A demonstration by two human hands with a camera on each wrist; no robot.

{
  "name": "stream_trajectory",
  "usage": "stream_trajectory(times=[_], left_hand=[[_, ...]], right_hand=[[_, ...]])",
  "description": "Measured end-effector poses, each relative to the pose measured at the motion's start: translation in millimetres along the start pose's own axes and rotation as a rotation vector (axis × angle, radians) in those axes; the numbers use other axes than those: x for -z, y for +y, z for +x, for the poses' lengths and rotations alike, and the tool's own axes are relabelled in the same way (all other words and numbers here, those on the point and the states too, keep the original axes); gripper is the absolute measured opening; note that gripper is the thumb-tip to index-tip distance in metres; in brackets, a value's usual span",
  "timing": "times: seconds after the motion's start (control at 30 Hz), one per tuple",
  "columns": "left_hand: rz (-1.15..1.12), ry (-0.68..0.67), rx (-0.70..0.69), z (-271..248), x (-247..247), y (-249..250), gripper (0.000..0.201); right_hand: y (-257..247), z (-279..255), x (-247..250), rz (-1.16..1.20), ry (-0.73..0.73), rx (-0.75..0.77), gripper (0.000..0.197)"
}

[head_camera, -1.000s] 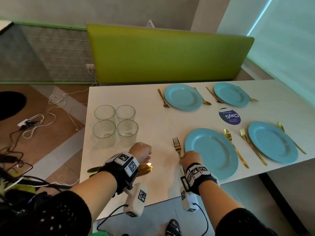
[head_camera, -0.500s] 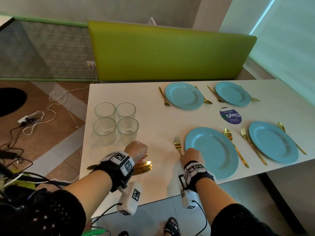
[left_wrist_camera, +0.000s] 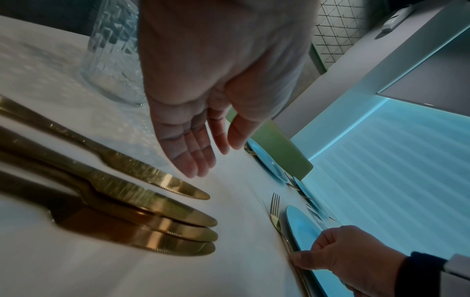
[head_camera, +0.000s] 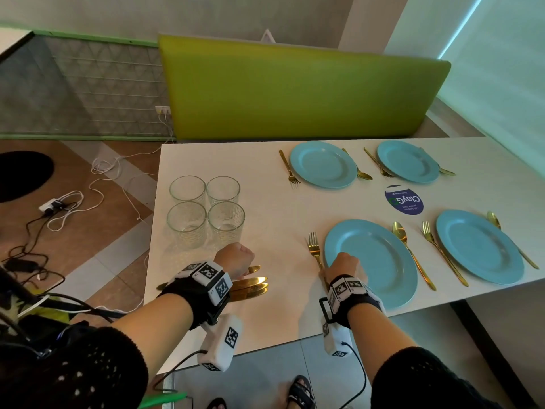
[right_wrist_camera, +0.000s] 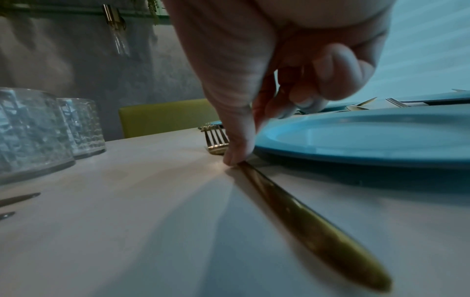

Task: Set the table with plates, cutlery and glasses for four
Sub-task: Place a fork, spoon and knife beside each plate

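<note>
Right hand [right_wrist_camera: 267,84] fingertips pinching gold fork [right_wrist_camera: 300,211] handle on table [right_wrist_camera: 127,221], just beside blue plate [right_wrist_camera: 368,138].

A round dark-blue sticker [head_camera: 404,200] on the white table [head_camera: 274,208] read "ClayGo", upside down from here; its smaller lines were illegible.

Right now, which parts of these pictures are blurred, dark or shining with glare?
Head view: sharp and bright; straight lines bend near the edges, and light glints on the knives. Left wrist view: dim and bluish; the left hand and the knife handles close to the lens are soft. Right wrist view: dim; the fork handle is blurred up close, and the right hand shades the table.
</note>
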State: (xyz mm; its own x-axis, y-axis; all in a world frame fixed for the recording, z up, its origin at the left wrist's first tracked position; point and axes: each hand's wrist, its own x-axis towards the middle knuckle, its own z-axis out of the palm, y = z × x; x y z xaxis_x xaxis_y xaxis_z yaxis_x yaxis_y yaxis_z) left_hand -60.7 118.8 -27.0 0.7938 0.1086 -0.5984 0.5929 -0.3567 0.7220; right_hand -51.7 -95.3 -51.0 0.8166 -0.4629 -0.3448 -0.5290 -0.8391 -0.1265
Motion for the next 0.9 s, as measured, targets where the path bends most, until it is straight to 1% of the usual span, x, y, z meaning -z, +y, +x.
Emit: stream_trajectory(times=[0.07, 0.17, 0.27, 0.4, 0.47, 0.57, 0.63, 0.67, 0.73, 0.8, 0.9], left_hand=[[0.028, 0.009, -0.005, 0, 1, -1, 0.015], [0.055, 0.022, -0.006, 1, 2, -3, 0.010], [0.062, 0.024, -0.008, 2, 2, -4, 0.013], [0.095, 0.035, -0.016, 3, 3, -7, 0.025], [0.189, 0.044, -0.045, 5, 4, -11, 0.027], [0.396, 0.063, -0.099, 6, 7, -21, 0.029], [0.519, 0.068, -0.139, 9, 10, -29, 0.036], [0.572, 0.060, -0.159, 9, 12, -34, 0.042], [0.702, 0.011, -0.186, 9, 18, -42, 0.061], [0.876, -0.037, -0.182, 6, 24, -51, 0.079], [1.091, -0.037, -0.157, 3, 33, -67, 0.091]], right_hand=[[1, 1, 2, -0.007, 0.001, -0.001, 0.029], [2, 1, 4, -0.013, 0.000, -0.004, 0.031], [2, 1, 3, 0.000, -0.006, -0.013, 0.030], [2, 1, 2, 0.025, -0.017, -0.020, 0.031], [1, 2, 2, 0.027, -0.022, -0.018, 0.033], [1, 2, 3, 0.015, -0.016, -0.009, 0.033], [0, 1, 5, 0.014, -0.018, -0.001, 0.037], [-1, 2, 5, 0.026, -0.021, 0.002, 0.041], [-5, 2, 7, 0.068, -0.018, 0.013, 0.046], [-11, 2, 7, 0.093, -0.026, 0.035, 0.049], [-22, -2, 4, 0.096, -0.041, 0.068, 0.051]])
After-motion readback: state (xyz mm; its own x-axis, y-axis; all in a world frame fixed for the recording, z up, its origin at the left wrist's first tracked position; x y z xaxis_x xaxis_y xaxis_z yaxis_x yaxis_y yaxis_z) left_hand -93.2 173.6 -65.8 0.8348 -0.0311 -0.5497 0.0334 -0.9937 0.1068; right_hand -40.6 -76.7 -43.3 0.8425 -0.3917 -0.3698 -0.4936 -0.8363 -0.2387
